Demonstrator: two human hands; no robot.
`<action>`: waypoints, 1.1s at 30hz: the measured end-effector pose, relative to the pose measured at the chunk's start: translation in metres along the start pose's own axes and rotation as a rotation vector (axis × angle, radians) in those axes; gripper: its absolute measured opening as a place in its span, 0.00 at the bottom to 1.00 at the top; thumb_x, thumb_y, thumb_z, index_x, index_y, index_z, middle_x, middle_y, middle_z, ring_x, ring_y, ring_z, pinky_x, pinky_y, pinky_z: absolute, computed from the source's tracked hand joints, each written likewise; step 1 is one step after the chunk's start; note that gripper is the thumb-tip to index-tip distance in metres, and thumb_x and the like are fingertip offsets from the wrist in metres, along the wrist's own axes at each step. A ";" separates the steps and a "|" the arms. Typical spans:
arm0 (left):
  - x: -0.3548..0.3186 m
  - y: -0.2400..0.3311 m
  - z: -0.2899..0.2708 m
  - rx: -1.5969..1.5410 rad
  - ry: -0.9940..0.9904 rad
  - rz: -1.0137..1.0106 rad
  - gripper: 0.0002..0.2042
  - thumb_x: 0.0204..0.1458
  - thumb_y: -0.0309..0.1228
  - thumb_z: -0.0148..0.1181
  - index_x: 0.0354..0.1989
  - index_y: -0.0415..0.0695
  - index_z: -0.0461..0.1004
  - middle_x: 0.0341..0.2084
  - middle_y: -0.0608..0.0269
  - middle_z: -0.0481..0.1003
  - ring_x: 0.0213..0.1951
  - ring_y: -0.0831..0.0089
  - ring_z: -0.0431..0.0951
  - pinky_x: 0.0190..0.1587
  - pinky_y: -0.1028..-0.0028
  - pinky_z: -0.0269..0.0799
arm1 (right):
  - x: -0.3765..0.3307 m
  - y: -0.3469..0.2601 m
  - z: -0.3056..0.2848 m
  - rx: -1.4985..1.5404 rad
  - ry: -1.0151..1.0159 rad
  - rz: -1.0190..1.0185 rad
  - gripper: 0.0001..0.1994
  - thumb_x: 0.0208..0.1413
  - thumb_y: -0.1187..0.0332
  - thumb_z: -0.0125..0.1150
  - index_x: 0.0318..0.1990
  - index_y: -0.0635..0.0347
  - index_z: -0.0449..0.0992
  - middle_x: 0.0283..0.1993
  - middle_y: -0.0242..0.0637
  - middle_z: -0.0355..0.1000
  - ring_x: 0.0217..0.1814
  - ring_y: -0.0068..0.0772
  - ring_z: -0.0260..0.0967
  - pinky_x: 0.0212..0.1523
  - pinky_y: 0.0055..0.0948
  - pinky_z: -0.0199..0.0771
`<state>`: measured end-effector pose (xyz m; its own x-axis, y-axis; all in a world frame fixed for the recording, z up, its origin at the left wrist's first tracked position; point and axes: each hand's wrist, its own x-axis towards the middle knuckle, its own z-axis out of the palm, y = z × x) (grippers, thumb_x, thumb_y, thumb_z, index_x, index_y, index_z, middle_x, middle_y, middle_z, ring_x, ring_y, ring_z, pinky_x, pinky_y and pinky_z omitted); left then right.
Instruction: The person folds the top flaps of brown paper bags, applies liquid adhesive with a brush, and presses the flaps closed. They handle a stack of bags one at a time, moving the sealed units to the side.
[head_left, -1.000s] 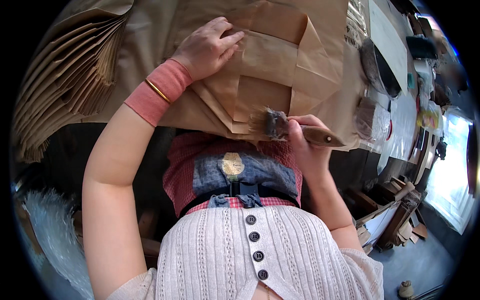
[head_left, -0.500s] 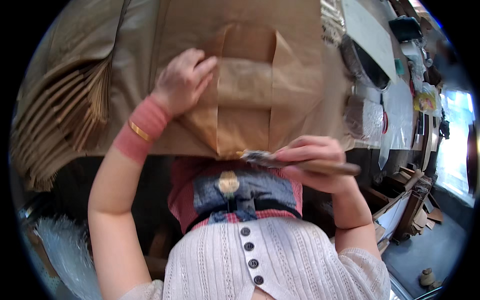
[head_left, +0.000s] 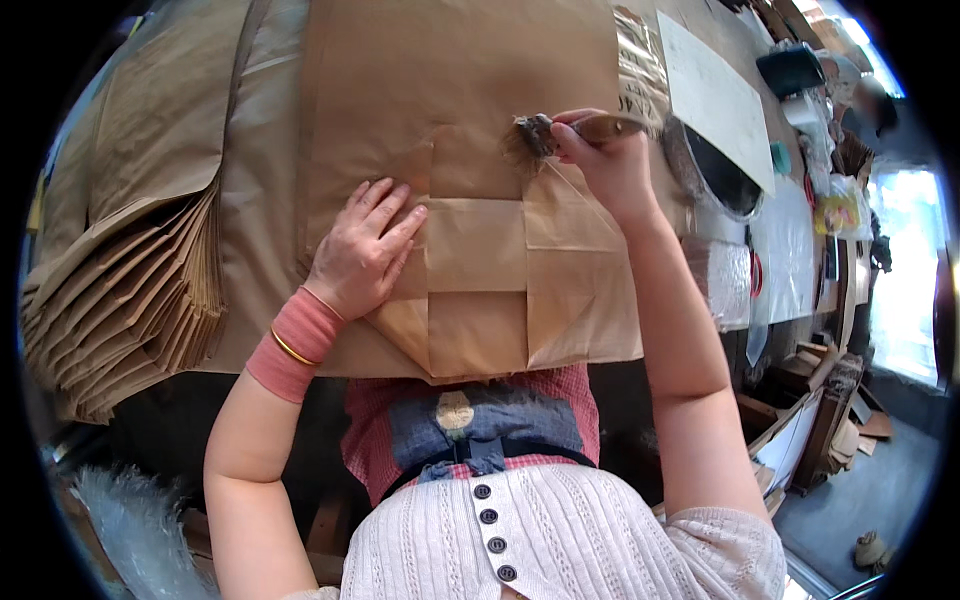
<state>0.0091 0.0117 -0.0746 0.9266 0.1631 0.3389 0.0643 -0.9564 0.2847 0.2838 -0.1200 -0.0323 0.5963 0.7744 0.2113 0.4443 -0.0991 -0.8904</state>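
Observation:
A brown paper bag (head_left: 475, 245) lies flat in front of me, its bottom opened out into folded flaps. My left hand (head_left: 368, 250) rests on the paper beside the left flap, palm down with the fingers spread. In my right hand (head_left: 605, 160) is a wooden-handled brush (head_left: 603, 128), gripped by its handle. The brush's dark, worn bristles point left, at the upper right corner of the folded bottom. Whether the bristle tips touch the paper I cannot tell.
A fanned stack of brown paper bags (head_left: 150, 280) lies at the left. To the right are a white board (head_left: 715, 95), a dark oval container (head_left: 712, 170) and clear plastic sheeting (head_left: 785, 250). Cardboard scraps (head_left: 850, 445) sit lower right, beyond the table's edge.
My right hand has carried the brush from the bag's near edge up to the far right of its folded bottom. My left hand has flattened onto the paper, and the view has shifted.

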 end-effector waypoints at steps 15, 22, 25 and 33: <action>-0.004 0.001 0.004 -0.099 0.129 -0.132 0.14 0.47 0.30 0.64 0.38 0.39 0.68 0.41 0.48 0.67 0.52 0.48 0.69 0.55 0.58 0.68 | 0.016 -0.041 0.080 -0.348 -0.076 -0.138 0.13 0.48 0.62 0.67 0.26 0.66 0.79 0.25 0.47 0.75 0.27 0.36 0.76 0.29 0.29 0.74; -0.002 0.006 0.004 -0.049 0.108 -0.147 0.13 0.47 0.29 0.63 0.39 0.40 0.67 0.45 0.48 0.69 0.53 0.47 0.68 0.56 0.56 0.66 | -0.078 -0.059 -0.072 -0.456 -0.068 -0.342 0.12 0.51 0.75 0.65 0.45 0.60 0.79 0.40 0.42 0.75 0.37 0.42 0.75 0.38 0.31 0.76; -0.007 0.004 0.010 -0.013 0.129 -0.131 0.13 0.48 0.28 0.61 0.40 0.40 0.68 0.45 0.48 0.69 0.54 0.47 0.67 0.56 0.56 0.65 | -0.099 -0.004 -0.162 -0.851 0.194 -0.451 0.19 0.48 0.77 0.65 0.50 0.57 0.78 0.46 0.43 0.73 0.40 0.42 0.75 0.40 0.31 0.77; 0.017 -0.004 -0.012 -0.111 0.004 -0.195 0.11 0.47 0.20 0.58 0.38 0.41 0.66 0.36 0.52 0.66 0.42 0.53 0.69 0.45 0.60 0.66 | -0.127 -0.013 -0.164 -0.974 -0.196 -0.329 0.22 0.37 0.78 0.65 0.45 0.57 0.78 0.41 0.40 0.74 0.45 0.42 0.72 0.45 0.38 0.73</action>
<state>0.0198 0.0209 -0.0589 0.8991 0.3433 0.2716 0.2003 -0.8743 0.4422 0.3125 -0.3195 0.0184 0.2681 0.9337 0.2374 0.9634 -0.2581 -0.0727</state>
